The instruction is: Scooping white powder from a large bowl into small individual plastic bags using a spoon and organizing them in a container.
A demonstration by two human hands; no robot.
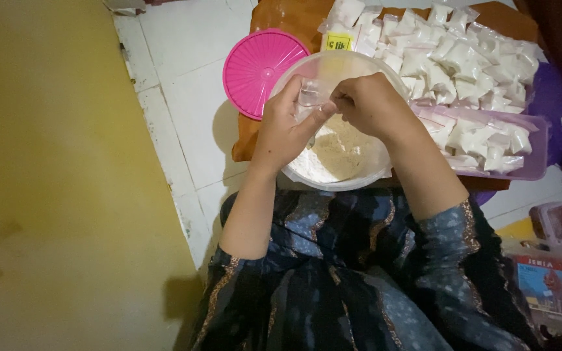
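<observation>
Both my hands meet over a round clear plastic container holding pale powder. My left hand and my right hand together pinch a small clear plastic bag between their fingertips, just above the powder. The bag looks empty or nearly so. The container sits on a brown board in front of my lap.
A pink round lid lies left of the container. Several small filled white bags are piled behind and in a pale purple tray at the right. A clear box with a printed card stands at lower right. White tiles meet a yellow floor on the left.
</observation>
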